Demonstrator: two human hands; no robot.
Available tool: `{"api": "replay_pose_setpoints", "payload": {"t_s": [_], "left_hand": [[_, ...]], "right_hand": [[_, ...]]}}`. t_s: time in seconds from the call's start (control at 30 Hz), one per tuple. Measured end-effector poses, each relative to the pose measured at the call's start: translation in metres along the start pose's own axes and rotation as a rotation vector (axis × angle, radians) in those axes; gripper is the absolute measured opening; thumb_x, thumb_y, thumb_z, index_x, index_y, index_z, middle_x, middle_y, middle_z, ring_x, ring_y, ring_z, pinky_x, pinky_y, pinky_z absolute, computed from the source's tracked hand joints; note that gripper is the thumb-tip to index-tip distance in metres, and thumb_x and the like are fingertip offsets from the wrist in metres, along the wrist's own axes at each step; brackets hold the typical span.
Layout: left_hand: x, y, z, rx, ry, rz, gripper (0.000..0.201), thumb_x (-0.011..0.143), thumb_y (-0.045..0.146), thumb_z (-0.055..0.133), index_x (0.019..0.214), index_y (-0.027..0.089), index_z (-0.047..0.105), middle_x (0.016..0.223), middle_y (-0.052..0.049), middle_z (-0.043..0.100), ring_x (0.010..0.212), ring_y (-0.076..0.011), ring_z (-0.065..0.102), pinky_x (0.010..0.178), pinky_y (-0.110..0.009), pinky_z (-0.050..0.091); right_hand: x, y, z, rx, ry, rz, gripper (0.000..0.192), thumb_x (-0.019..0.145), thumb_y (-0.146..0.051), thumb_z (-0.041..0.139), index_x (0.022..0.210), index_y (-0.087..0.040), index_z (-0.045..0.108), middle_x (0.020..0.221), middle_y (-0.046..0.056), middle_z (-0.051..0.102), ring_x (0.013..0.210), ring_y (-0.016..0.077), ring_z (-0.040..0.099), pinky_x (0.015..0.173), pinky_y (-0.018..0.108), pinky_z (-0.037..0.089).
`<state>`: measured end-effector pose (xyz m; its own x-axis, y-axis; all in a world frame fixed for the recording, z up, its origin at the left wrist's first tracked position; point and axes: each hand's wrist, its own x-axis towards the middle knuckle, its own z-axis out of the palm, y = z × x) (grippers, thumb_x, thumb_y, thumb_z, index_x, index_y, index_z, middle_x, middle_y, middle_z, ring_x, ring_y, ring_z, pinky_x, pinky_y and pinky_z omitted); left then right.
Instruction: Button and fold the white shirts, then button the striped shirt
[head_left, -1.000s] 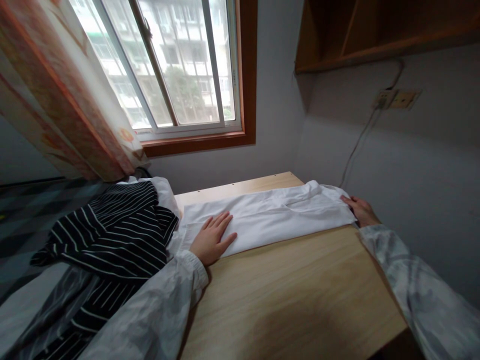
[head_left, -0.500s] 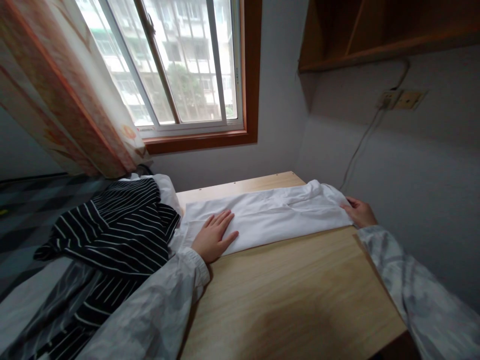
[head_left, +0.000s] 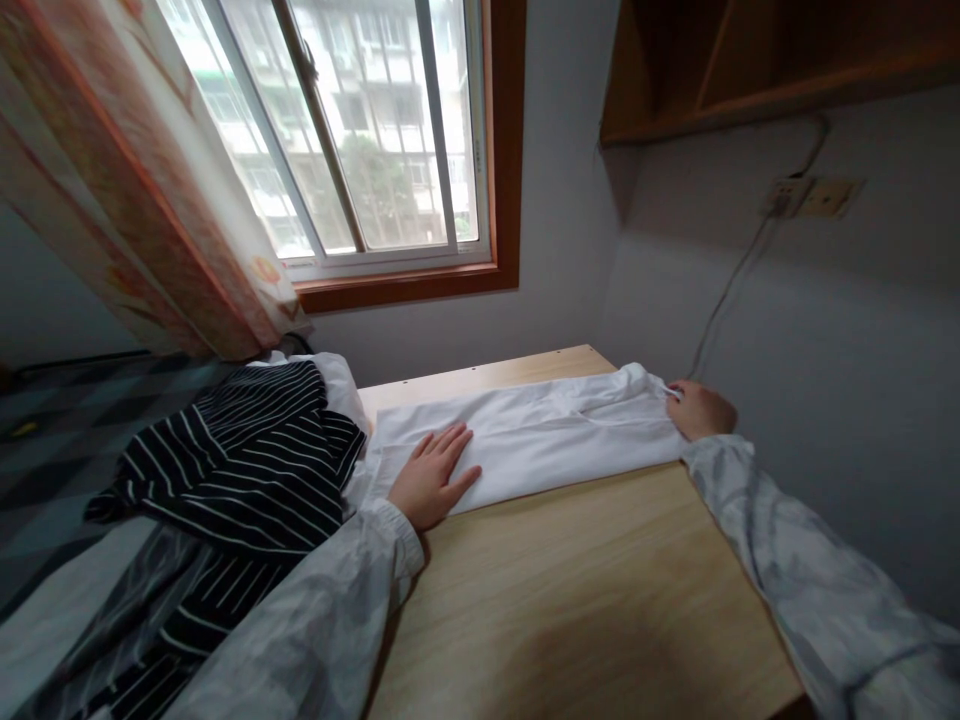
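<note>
A white garment (head_left: 547, 440), folded into a long strip, lies across the far part of a light wooden table (head_left: 585, 590). My left hand (head_left: 433, 477) rests flat on its left end, fingers spread. My right hand (head_left: 697, 408) is at the garment's right end, by the wall, with the fingers closed on the cloth's edge. Both arms wear pale patterned sleeves.
A pile of black-and-white striped clothing (head_left: 240, 460) lies left of the table. Behind it hang a patterned curtain (head_left: 127, 180) and a window (head_left: 360, 130). A wooden shelf (head_left: 750, 60) and a wall socket (head_left: 814, 195) with a cable are on the right wall.
My right hand has moved from lying beside the garment's right end to gripping its edge, slightly farther back. My left hand stays flat on the left end.
</note>
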<state>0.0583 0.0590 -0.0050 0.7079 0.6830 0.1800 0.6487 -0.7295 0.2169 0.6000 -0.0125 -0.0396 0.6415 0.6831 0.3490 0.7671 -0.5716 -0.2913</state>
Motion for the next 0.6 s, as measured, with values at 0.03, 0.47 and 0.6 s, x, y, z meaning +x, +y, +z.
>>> {"api": "replay_pose_setpoints", "payload": {"t_s": [0.03,0.47,0.6], "left_hand": [[0.0,0.0,0.0,0.002,0.001,0.0,0.068,0.111,0.061,0.044,0.169,0.025,0.046,0.178,-0.01,0.042,0.166,-0.0287,0.036,0.139,-0.055,0.024],[0.001,0.003,0.0,-0.014,-0.003,-0.014,0.069,0.11,0.062,0.044,0.169,0.025,0.046,0.178,-0.01,0.041,0.166,-0.0289,0.036,0.139,-0.055,0.023],[0.0,0.005,-0.001,-0.013,-0.002,-0.013,0.07,0.11,0.062,0.044,0.169,0.025,0.046,0.178,-0.009,0.041,0.166,-0.0287,0.036,0.139,-0.055,0.023]], "right_hand": [[-0.001,0.0,0.0,0.001,0.016,-0.041,0.042,0.093,-0.032,0.06,0.128,-0.025,0.083,0.131,0.016,0.08,0.105,0.0347,0.076,0.085,0.043,0.056],[0.007,0.028,0.009,0.547,0.023,0.225,0.038,0.091,-0.033,0.059,0.114,-0.018,0.084,0.115,0.016,0.083,0.106,0.0309,0.075,0.096,0.04,0.058],[0.005,0.036,0.012,0.622,-0.151,0.231,0.031,0.085,-0.044,0.075,0.1,-0.019,0.085,0.095,0.016,0.083,0.093,0.0329,0.077,0.085,0.042,0.061]]}}
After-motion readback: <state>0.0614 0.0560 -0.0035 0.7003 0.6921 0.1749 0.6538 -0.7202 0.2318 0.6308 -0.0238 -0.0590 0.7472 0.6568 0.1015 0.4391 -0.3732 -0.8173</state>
